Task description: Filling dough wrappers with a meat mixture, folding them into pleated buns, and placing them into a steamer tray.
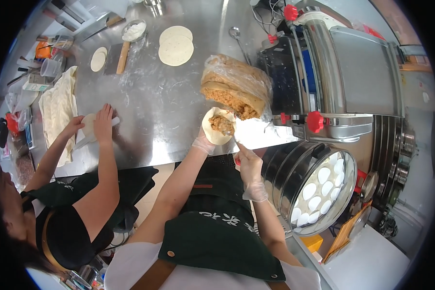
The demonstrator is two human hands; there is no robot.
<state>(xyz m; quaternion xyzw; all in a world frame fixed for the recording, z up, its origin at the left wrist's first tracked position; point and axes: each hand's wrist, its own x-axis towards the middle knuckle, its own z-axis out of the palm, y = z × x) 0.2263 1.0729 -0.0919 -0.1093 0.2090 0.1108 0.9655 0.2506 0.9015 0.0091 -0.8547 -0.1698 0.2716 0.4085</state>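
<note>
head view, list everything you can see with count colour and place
dough wrapper: 1, pale, in left hand, filling on it
filling bag: 1, clear, brown filling, table centre
steamer tray: 1, steel, white buns inside, lower right
dough rounds: 3, pale, far table
flour bowl: 1, white flour, far table
machine: 1, steel, red knobs, right
co-worker's hands: 2, rolling dough, left
left hand: gloved, cups wrapper
right hand: gloved, holds a utensil by the filling
</note>
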